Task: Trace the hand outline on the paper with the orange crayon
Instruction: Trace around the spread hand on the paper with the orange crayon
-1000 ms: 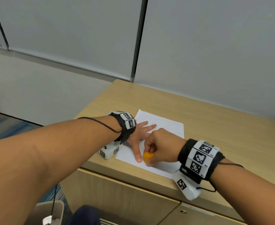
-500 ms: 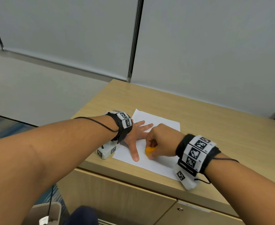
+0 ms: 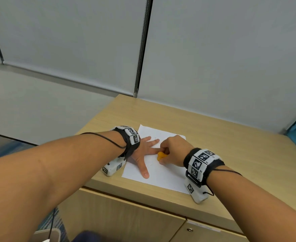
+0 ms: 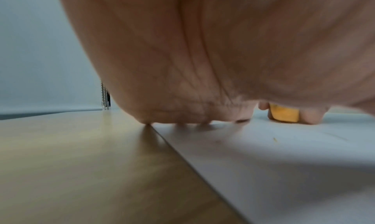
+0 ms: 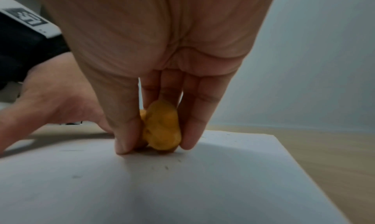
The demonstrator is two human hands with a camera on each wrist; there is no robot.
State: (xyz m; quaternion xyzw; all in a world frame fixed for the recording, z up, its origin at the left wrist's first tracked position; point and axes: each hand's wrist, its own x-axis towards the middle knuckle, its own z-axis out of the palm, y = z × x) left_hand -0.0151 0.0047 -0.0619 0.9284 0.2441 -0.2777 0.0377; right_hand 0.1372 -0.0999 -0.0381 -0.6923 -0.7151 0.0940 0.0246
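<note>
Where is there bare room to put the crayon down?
Bare desktop lies right of the paper, toward the wall. Crowded: the sheet's middle, where the left hand lies flat and the right hand pinches the orange crayon.

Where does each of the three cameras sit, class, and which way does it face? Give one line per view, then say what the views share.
Head: worn on the head, looking forward and down at the table; both forearms, left hand flat on the paper, right hand.
Left wrist: under the left wrist, low over the table, looking along the palm.
Right wrist: under the right wrist, looking along the fingers gripping the orange crayon.
Shared: crayon and paper appear in all three.
</note>
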